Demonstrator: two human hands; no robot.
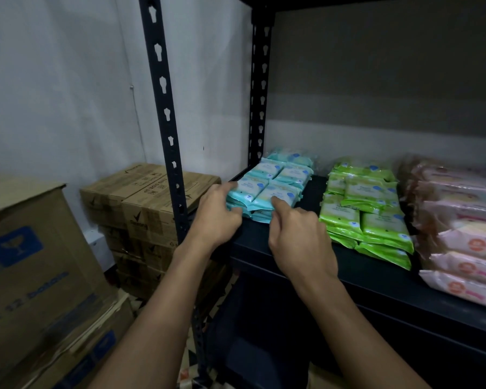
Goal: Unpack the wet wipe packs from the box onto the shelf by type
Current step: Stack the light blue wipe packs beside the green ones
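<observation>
Stacked blue wet wipe packs (278,181) lie at the left end of the dark shelf (334,265). My left hand (216,217) grips the front left corner of the blue stack, fingers curled around the packs. My right hand (298,237) rests at the stack's front right, forefinger pressing on the top pack and the other fingers curled. Green packs (368,214) are piled in the middle of the shelf. Pink packs (460,240) are stacked at the right. The box that the packs come from is not in view.
A black slotted upright (166,122) of the rack stands just left of my left hand. Brown cartons (141,209) are stacked behind it by the wall. A large cardboard box (26,262) with blue print sits at the lower left.
</observation>
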